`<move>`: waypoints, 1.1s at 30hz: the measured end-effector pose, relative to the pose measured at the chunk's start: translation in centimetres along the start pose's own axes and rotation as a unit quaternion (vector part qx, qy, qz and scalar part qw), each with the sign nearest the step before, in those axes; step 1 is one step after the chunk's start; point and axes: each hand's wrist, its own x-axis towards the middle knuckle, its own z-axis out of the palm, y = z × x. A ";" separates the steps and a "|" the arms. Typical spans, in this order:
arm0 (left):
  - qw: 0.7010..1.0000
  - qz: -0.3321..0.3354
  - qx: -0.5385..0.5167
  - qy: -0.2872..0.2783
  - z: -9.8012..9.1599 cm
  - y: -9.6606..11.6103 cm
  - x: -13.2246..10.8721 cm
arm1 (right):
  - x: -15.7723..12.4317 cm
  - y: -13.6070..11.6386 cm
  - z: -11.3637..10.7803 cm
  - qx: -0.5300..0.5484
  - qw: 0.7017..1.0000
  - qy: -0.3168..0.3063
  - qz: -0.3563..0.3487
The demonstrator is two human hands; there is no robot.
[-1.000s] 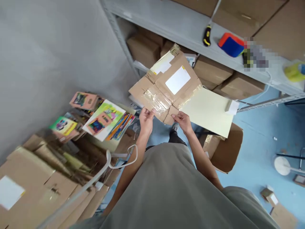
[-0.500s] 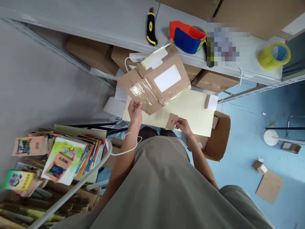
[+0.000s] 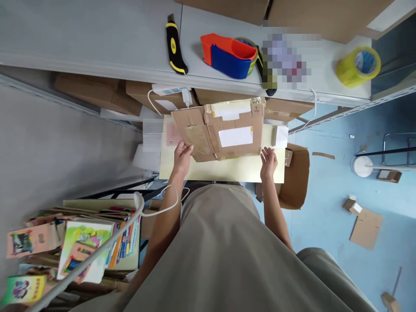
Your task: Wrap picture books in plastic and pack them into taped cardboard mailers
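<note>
A flattened brown cardboard box [image 3: 224,130] with tape and white labels lies over a pale yellow board [image 3: 224,168] in front of me. My left hand [image 3: 182,157] grips the box's lower left corner, fingers curled on its edge. At the box's lower right corner, my right hand [image 3: 268,161] rests with fingers stretched out, touching the cardboard and the board.
A grey shelf [image 3: 97,39] above holds a yellow-black utility knife [image 3: 175,44], a red-blue tape dispenser [image 3: 229,55] and a yellow tape roll [image 3: 358,66]. Brown boxes sit under the shelf. Colourful books [image 3: 81,242] pile at lower left. An open carton [image 3: 297,177] stands on the blue floor.
The cardboard box has turned level and come down onto the yellow board. My right hand moved from a small cardboard flap to the box's right corner and opened. The view swung right.
</note>
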 end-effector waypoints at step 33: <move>0.990 -0.103 0.048 -0.078 1.2 -6.2 -2.5 | -2.8 4.0 -0.4 -0.190 0.895 -0.404 -0.014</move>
